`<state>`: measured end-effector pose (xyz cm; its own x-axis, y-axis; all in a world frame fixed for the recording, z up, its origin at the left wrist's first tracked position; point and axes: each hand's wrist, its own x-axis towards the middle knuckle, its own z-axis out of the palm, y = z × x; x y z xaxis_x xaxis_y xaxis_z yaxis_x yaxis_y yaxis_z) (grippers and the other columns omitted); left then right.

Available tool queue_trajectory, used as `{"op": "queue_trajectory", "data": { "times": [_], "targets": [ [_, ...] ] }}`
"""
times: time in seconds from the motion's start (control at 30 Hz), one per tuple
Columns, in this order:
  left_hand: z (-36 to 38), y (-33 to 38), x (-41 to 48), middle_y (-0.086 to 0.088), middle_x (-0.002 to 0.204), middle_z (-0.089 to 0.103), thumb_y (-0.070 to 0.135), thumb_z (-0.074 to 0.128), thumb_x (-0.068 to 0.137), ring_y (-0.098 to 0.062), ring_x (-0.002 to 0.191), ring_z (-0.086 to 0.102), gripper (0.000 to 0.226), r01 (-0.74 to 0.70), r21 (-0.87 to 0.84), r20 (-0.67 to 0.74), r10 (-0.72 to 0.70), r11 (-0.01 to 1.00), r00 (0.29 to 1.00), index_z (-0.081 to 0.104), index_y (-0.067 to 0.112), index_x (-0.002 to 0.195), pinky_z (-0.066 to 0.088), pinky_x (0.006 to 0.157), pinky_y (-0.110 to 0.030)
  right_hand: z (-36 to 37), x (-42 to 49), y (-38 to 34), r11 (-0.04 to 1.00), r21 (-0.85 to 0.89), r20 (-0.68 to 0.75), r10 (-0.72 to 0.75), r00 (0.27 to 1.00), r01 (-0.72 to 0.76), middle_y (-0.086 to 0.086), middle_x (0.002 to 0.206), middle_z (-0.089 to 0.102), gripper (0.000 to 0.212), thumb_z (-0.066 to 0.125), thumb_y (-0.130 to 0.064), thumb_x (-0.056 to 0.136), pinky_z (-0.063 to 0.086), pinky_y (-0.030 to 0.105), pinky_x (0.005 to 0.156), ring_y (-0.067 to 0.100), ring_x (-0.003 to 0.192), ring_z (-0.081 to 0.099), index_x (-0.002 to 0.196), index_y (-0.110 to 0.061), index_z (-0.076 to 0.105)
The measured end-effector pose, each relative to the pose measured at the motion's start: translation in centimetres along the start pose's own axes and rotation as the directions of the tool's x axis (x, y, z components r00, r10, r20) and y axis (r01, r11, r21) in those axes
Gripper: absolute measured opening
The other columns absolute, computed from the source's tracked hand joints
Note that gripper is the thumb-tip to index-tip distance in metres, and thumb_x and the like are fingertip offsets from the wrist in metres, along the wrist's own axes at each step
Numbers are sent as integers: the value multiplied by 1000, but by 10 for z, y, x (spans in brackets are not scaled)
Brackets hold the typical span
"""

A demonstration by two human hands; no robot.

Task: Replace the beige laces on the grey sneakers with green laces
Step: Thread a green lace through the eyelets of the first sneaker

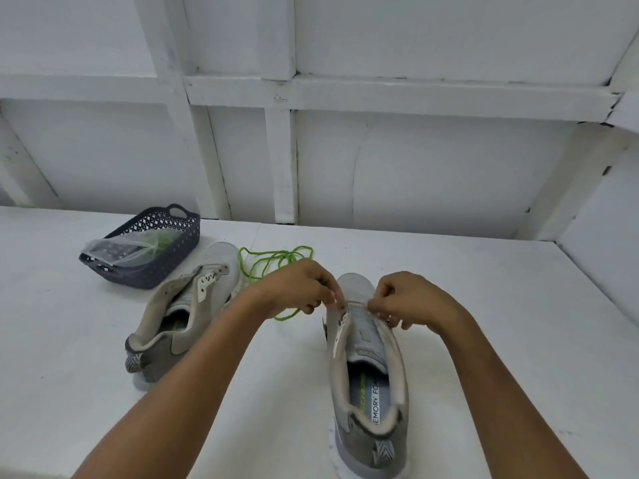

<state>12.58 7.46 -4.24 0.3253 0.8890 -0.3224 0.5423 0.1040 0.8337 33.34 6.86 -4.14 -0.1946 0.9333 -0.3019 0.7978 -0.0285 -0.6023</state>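
Both hands work at the front of the nearer sneaker, which stands upright on the white table with no lace in it. The left hand and right hand each pinch its eyelet edges, fingers curled. A green lace lies loose behind the left hand. To the left, a second sneaker leans beside a dark basket holding a plastic bag.
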Motion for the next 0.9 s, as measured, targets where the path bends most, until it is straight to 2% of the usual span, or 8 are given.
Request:
{"op": "queue_trajectory", "data": {
  "times": [0.07, 0.13, 0.23, 0.37, 0.43, 0.57, 0.8, 0.9],
  "targets": [
    [-3, -2, 3, -12, 79, 72, -2, 54, 94, -12, 53, 46, 19, -4, -34, -53, 2, 999, 999, 73, -1, 99, 44, 53, -22, 3, 1, 3, 997, 52, -75, -46, 996, 50, 3, 78, 73, 13, 67, -22, 86, 47, 24, 53, 14, 63, 65, 82, -10, 64],
    [-2, -4, 5, -8, 73, 73, 11, 49, 102, -11, 50, 50, 23, 3, -18, -102, -5, 1000, 995, 69, 2, 107, 46, 49, -23, 6, 0, 5, 989, 115, -115, -80, 990, 93, 2, 77, 72, 9, 65, -19, 85, 44, 22, 52, 13, 63, 65, 81, -12, 65],
    [3, -8, 5, -1, 60, 59, 40, 41, 105, -11, 46, 39, 40, 53, 82, -182, -37, 995, 983, 64, 11, 119, 34, 44, -21, 9, -1, 6, 975, 151, -118, -144, 983, 161, 0, 74, 71, 7, 64, -18, 86, 43, 18, 51, 9, 61, 64, 81, -15, 66],
    [9, -4, 1, -1, 69, 54, 66, 30, 97, -12, 53, 37, 61, 77, -94, -233, -97, 993, 968, 53, 16, 126, 31, 48, -23, 14, 0, 1, 946, 195, -158, -229, 960, 258, 0, 77, 70, 7, 64, -19, 87, 54, 31, 66, 8, 63, 62, 82, -21, 67],
    [10, 2, -4, -1, 69, 55, 76, 22, 91, -10, 49, 36, 71, 77, -139, -211, -105, 987, 972, 47, 23, 132, 30, 48, -22, 15, 1, -4, 926, 219, -196, -268, 943, 308, -3, 79, 68, 5, 65, -25, 89, 52, 28, 65, 6, 65, 60, 84, -26, 67],
    [10, 15, -9, -8, 68, 56, 82, 11, 85, -10, 43, 30, 80, 78, -100, -107, -89, 992, 990, 40, 29, 138, 25, 47, -23, 16, 3, -12, 874, 268, -200, -362, 911, 406, -9, 87, 69, 7, 66, -33, 91, 49, 23, 69, 1, 70, 59, 96, -34, 70],
    [11, 27, -8, -7, 59, 56, 82, 8, 85, -9, 40, 27, 88, 28, -116, -37, -32, 993, 999, 53, 20, 128, 21, 43, -20, 18, 5, -16, 786, 414, -196, -415, 888, 459, -7, 79, 72, 7, 70, -24, 89, 47, 28, 68, 9, 64, 53, 87, -30, 74],
    [9, 27, -7, -7, 59, 55, 83, 11, 84, -10, 42, 26, 85, 29, -141, -47, -36, 990, 998, 43, 27, 140, 22, 43, -21, 18, 3, -17, 777, 435, -144, -439, 887, 455, -6, 74, 73, 6, 69, -24, 90, 43, 25, 66, 10, 63, 50, 87, -26, 73]
  ]
}}
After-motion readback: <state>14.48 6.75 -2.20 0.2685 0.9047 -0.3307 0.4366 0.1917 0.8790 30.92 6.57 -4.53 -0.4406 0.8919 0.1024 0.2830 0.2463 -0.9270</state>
